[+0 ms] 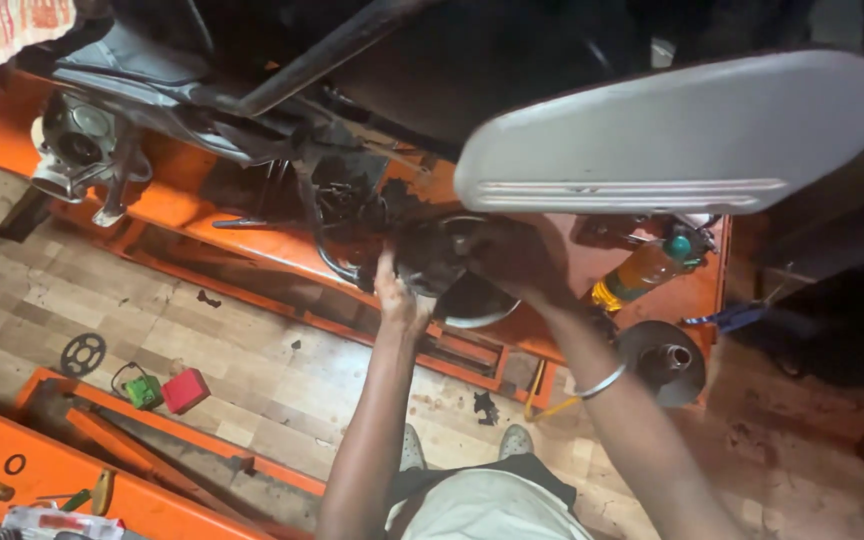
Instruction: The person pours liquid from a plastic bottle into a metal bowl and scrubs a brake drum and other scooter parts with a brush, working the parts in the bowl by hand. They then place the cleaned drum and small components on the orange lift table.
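Grease could slip the hub (439, 258) I clasp with both hands (398, 296) (522, 268) onto the lift (252, 240) below.

Orange lift bench (202, 215) bears, seemingly, scooter parts (82, 150)

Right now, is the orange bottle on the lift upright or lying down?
Lying down: the orange bottle rests on its side on the orange lift, green cap toward the right.

The right hand (524, 272) is blurred against the dark engine part (444, 258).
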